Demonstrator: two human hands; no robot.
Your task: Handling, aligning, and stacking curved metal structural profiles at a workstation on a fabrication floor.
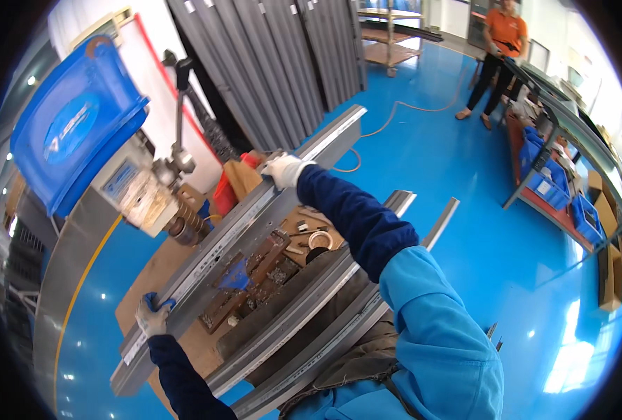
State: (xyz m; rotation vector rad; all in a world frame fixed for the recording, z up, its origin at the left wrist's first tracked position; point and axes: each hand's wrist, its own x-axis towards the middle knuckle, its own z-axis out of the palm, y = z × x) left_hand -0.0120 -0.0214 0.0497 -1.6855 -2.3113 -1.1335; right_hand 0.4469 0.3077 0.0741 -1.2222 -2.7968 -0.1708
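Observation:
A long grey metal profile (216, 253) lies diagonally across the work in front of me, with a pale strip along its upper edge. My left hand (151, 316), in a white and blue glove, grips its near lower-left end. Farther up, my white-gloved right hand (286, 171) is closed around the same piece. Just left of the profile stands a blue drill press (80, 129), its chuck (185, 227) hanging close beside the metal. Two similar profiles, one nearer (356, 323) and one in the middle (304, 306), rest side by side close to my body.
Beneath the profiles is a brown worktable (139, 287) with metal chips, a blue piece (235, 275) and a round ring (320, 240). Dark grey profiles (262, 63) stand upright behind. At right are a shelf cart (552, 203) with blue bins and a person in orange (505, 35).

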